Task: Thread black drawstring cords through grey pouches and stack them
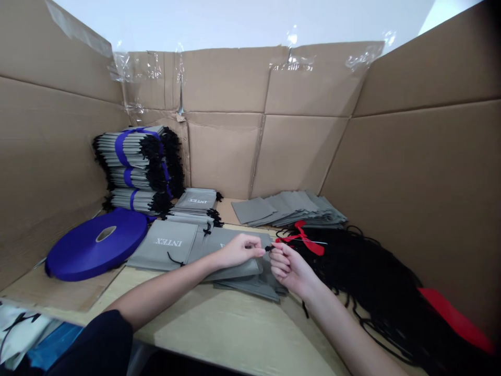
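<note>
Over the grey pouches, my left hand [243,249] is closed in a pinch at a short piece of black cord [268,248]. Facing it, my right hand [288,265] has its fingers curled closed on the same cord. A thin, light, needle-like rod [313,242] sticks out to the right just behind the right hand; whether the fingers hold it, I cannot tell. Beneath both hands lie flat grey drawstring pouches [230,270]. Left of them is a grey pouch [166,241] with white lettering reading INTEX and a black cord end.
Bundled pouches [131,149] tied with purple ribbon are stacked at back left, behind a purple ribbon roll [78,248]. Grey pieces [289,208] lie fanned at the back. Black cords [364,266] with a red tie [313,245] fill the right. Cardboard walls [223,78] surround the table.
</note>
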Motion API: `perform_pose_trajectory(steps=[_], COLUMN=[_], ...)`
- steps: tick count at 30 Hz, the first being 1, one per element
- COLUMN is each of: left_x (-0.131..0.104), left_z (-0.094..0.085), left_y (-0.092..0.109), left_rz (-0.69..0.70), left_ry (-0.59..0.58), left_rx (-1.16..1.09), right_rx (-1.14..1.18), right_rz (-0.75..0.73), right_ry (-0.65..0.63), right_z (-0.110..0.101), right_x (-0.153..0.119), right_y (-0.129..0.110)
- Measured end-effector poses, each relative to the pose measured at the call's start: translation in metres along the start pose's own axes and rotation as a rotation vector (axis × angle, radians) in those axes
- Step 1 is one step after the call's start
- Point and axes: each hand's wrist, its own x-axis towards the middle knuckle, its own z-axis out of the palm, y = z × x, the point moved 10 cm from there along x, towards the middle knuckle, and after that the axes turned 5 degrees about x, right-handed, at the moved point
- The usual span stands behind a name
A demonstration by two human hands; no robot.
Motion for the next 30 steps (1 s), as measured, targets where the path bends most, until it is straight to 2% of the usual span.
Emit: perform_pose_trajectory(steps=[5,7,10,13,17,19,20,21,23,27,29,30], left_x=[0.000,0.000,-0.001,-0.004,-0.012,-0.019,-0.026,-0.035,-0.057,-0.113,-0.126,-0.124], left_z=[-0.006,-0.014,-0.026,-0.039,-0.076,-0.101,-0.115,-0.126,-0.135,-0.118,-0.110,-0.108], left_y=[-0.002,-0.004,0.000,0.011,0.024,0.024,0.024,0.025,0.031,0.040,0.038,0.037], left_rz=[-0.050,-0.059,-0.039,0.007,0.029,-0.018,-0.041,-0.057,-0.060,-0.072,-0.088,-0.086], left_ry=[-0.024,0.027,0.084,0.089,0.158,0.252,0.337,0.416,0.487,0.526,0.544,0.538], left_rx=[-0.152,-0.144,-0.142,-0.253,-0.495,-0.518,-0.500,-0.474,-0.452,-0.430,-0.432,-0.446], right_rx=[-0.295,-0.374,-0.340,-0.247,-0.141,-0.123,-0.138,-0.162,-0.219,-0.253,-0.249,-0.271], right_rz=[-0.166,-0.233,-0.253,-0.197,-0.216,-0.243,-0.246,-0.239,-0.201,-0.045,0.060,0.099], right_ry=[0.041,0.065,0.040,0.048,0.142,0.156,0.147,0.124,0.035,-0.267,-0.403,-0.446], right_z=[-0.001,0.000,0.003,-0.005,-0.028,-0.035,-0.034,-0.031,-0.015,0.038,0.060,0.067], right_x=[-0.003,-0.003,0.000,0.005,0.009,0.010,0.009,0.009,0.007,-0.006,-0.015,-0.019], right_y=[-0.017,-0.018,-0.011,-0.002,-0.012,-0.019,-0.020,-0.019,-0.011,0.026,0.047,0.056])
